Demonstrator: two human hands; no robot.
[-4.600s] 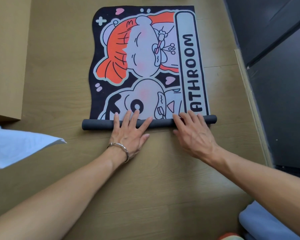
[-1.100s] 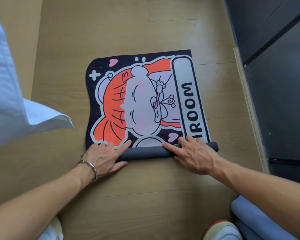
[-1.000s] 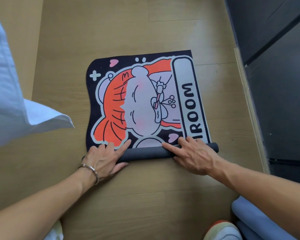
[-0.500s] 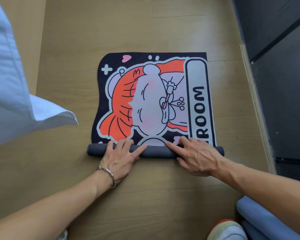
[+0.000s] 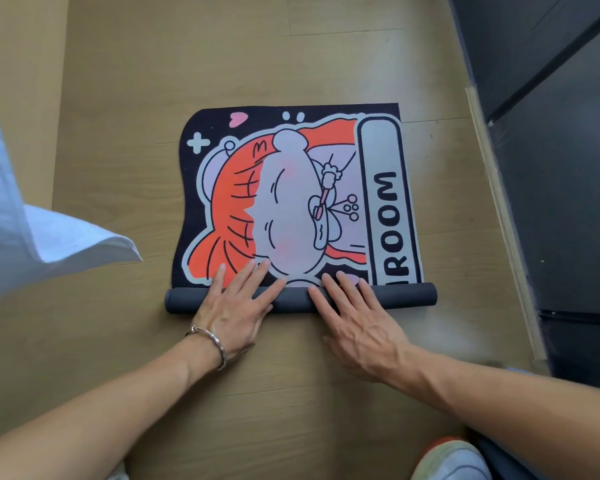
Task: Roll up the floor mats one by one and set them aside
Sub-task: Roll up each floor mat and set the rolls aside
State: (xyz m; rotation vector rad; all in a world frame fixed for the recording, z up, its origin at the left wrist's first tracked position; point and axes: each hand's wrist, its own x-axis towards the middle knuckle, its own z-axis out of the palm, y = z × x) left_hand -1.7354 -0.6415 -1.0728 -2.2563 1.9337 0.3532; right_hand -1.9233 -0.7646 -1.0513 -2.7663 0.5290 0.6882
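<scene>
Dark rubbery backing is showing on the rolled part (image 5: 402, 296) of the floor mat (image 5: 291, 202), which is lying picture side up on the wooden floor (image 5: 153, 81); most of it is lying flat. The left hand (image 5: 234, 308) and the right hand (image 5: 359, 315) are pressing down on the roll with fingers straight and spread, not wrapping round it. Both hands are sitting close together, so the two ends are getting no push; the roll could be going crooked or loose there, or springing open if a hand is lifting. A white cloth (image 5: 32, 220) is hanging at the left.

both hands (image 5: 293, 315) side by side on the mat's (image 5: 291, 188) near rolled edge
</scene>
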